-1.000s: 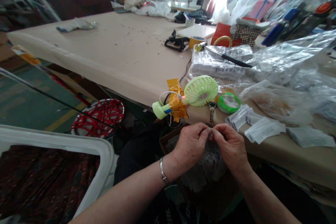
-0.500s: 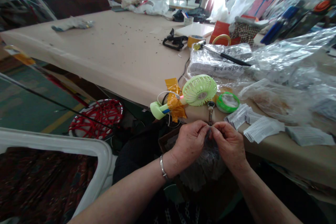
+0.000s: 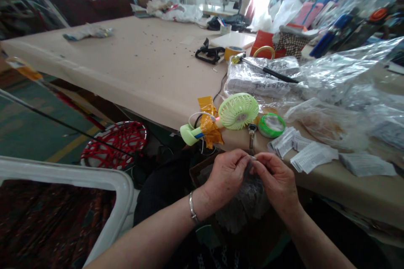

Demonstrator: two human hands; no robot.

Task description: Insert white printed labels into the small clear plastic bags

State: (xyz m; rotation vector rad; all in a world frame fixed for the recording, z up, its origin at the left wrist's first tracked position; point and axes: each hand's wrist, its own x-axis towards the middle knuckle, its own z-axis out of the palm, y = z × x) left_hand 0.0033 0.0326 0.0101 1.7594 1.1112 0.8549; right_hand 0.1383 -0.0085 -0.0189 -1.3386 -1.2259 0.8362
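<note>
My left hand [image 3: 225, 176], with a silver bangle at the wrist, is closed in a pinch. Fingertip to fingertip with it, my right hand [image 3: 277, 178] pinches too. Whatever lies between them is too small and too covered by the fingers to name; only a pale speck shows. Below the hands, a box [image 3: 196, 172] holds a heap of thin, greyish, see-through pieces [image 3: 235, 214]. Just beyond my fingers, a small metal fitting [image 3: 251, 136] stands at the table edge. Near it are a light green fan [image 3: 239, 111] and a green-rimmed round tub [image 3: 272, 125].
Stacks of printed paper labels [image 3: 314, 154] lie to the right on the brown-covered table [image 3: 151, 75]. Behind them are clear plastic bags [image 3: 328, 119], a hammer [image 3: 268, 70] and yellow tape [image 3: 233, 52]. A white bin [image 3: 124, 193] with dark patterned cloth stands at left, near a red-strapped round seat [image 3: 115, 145].
Both hands have dropped very slightly, and the right fingers have shifted a little around the pinch. The view has tilted a touch; the things on the table have not otherwise moved.
</note>
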